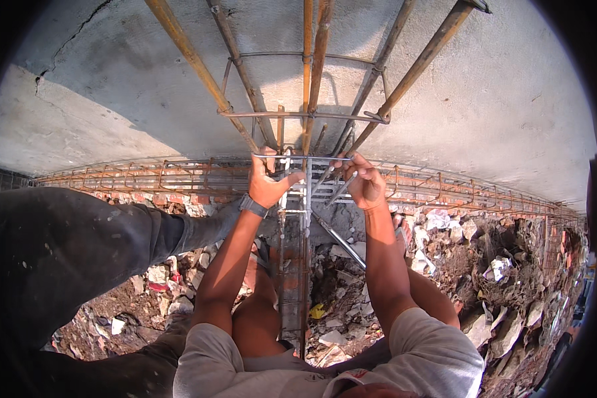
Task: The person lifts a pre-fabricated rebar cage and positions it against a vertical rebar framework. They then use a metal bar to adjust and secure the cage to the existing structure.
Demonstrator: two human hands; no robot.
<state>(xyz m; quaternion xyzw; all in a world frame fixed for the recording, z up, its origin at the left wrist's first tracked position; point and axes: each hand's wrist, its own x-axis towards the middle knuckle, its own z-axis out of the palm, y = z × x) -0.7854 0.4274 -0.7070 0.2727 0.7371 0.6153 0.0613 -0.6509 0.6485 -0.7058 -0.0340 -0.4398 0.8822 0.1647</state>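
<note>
Two upper hoops [265, 115] encircle bars [190, 54]; lower hoop [325, 158] seemingly unfixed (ties unclear), left hand [265, 186] curled round it, thumb wide; right hand [367, 189] pinching end.

This is a building site: rusty, ribbed steel reinforcing bars [190, 56] rise beside a cracked, grey cement-plastered wall [497, 99], a long, rust-brown steel rebar cage [440, 186] runs along its base, and brown-grey rubble [509, 331] covers the sunlit, earthy ground [494, 249].
</note>
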